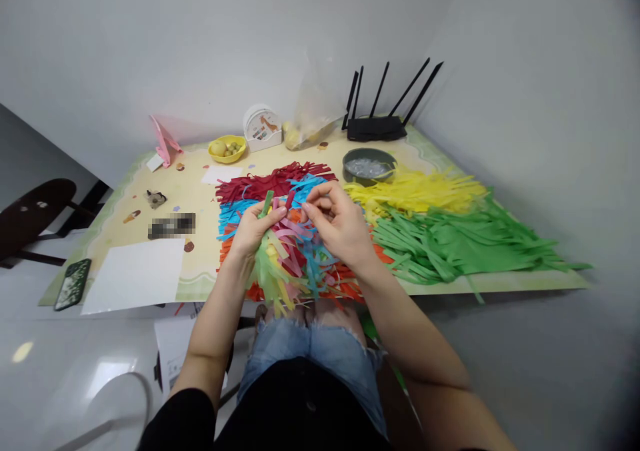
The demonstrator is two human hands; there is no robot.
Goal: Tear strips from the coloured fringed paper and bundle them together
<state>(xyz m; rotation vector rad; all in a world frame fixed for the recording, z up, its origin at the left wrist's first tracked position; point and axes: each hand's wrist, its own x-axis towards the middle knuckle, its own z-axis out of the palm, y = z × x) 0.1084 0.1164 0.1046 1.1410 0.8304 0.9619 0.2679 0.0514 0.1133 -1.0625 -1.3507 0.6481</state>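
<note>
My left hand (256, 228) pinches the top of a bunch of multicoloured tassels (280, 264), whose pale green, yellow, pink and blue strips hang toward the table's front edge. Close beside it, my right hand (337, 221) has thumb and forefinger brought together near the bunch; what lies between them is too small to make out. Beneath both hands spread piles of fringed strips: dark red (275, 181) at the back, blue (233, 216) in the middle, orange-red (350, 284) in front. Yellow fringe (425, 191) and green fringe (460, 241) lie to the right.
A dark round bowl (369, 164) with clear contents stands behind the yellow fringe. Farther back are a black router (377, 129), a plastic bag (315, 118), a white giraffe holder (263, 129) and a yellow fruit bowl (227, 150). White paper (135, 274) and a phone (73, 283) lie left.
</note>
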